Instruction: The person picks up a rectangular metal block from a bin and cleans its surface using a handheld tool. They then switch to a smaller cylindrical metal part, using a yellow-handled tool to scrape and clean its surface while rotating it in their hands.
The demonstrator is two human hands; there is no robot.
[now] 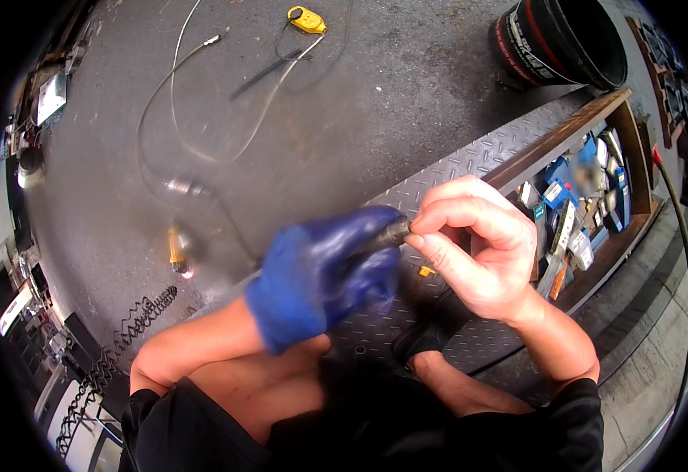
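Grip is narrow on both sides: the left hand [324, 267], in a blue rubber-coated glove, is folded around a small dark cylindrical part [393, 234], while the bare right hand [482, 252] pinches its exposed end between thumb and forefinger. Raised between the hands, the part is above a diamond-plate platform [446, 167]. It looks like metal, so I would expect it to be stiff, light enough for fingertips, and perhaps slick if oily; the barrel suits the gloved hold, leaving the end for the bare fingers. Beneath the hands is a small yellow piece [427, 271]; to the right, a wooden tray [641, 157] is crowded with blue cases [555, 193]. Farther out are a black bucket [529, 43] and a yellow corded device [306, 20]. Gloved fingers hide most of the part, the glove is motion-blurred, and whether something tiny sits inside the pinch is hard to say.
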